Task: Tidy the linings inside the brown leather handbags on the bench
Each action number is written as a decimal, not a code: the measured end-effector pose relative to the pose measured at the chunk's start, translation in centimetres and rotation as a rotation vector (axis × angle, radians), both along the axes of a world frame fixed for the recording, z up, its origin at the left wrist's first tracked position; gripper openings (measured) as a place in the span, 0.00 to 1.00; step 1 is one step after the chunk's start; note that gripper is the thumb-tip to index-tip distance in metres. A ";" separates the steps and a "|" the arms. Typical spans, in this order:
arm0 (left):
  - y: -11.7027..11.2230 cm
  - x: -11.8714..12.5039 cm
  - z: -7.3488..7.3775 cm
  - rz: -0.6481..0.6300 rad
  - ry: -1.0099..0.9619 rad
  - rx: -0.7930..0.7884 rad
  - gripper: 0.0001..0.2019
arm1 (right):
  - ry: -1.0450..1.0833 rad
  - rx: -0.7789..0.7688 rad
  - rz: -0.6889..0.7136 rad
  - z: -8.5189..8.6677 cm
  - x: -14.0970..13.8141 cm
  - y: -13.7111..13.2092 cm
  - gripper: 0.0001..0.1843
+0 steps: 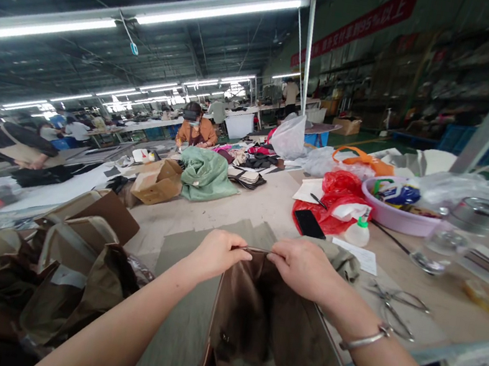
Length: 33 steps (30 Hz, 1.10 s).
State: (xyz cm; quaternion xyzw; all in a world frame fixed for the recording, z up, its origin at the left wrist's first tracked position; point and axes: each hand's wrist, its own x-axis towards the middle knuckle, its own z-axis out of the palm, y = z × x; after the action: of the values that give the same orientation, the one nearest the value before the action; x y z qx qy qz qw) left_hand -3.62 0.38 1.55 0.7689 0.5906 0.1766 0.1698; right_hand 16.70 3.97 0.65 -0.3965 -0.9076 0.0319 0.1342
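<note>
A dark brown fabric bag (277, 321) hangs open below my hands over the near part of the table. Its upper edge is pinched by my left hand (220, 254), thumb and fingers closed on it. A short way to the right, my right hand (303, 266) grips the same edge in a closed pinch. Between the two hands a short stretch of the edge runs straight. Metal fittings show on the lower part of the bag. Under and behind it lies a grey-green sheet (175, 309).
Several brown bag pieces (69, 265) are piled at left. Scissors (397, 308), a phone (308, 222), a small bottle (357, 231), a clear jar (453, 235) and a lilac basin (401, 218) lie rightward. Beyond are a cardboard box (157, 181), green sack (208, 175) and co-worker (197, 130).
</note>
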 end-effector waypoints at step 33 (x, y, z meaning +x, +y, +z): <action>1.4 -0.6 -0.8 0.096 0.020 -0.072 0.12 | -0.012 -0.049 -0.014 -0.1 -0.9 0.4 0.18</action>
State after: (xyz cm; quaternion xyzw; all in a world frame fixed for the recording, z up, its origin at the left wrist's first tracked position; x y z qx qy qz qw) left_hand -4.19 1.77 0.71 0.7350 0.6343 0.1552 0.1827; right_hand 15.78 4.33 0.57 -0.4063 -0.9045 0.0508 0.1195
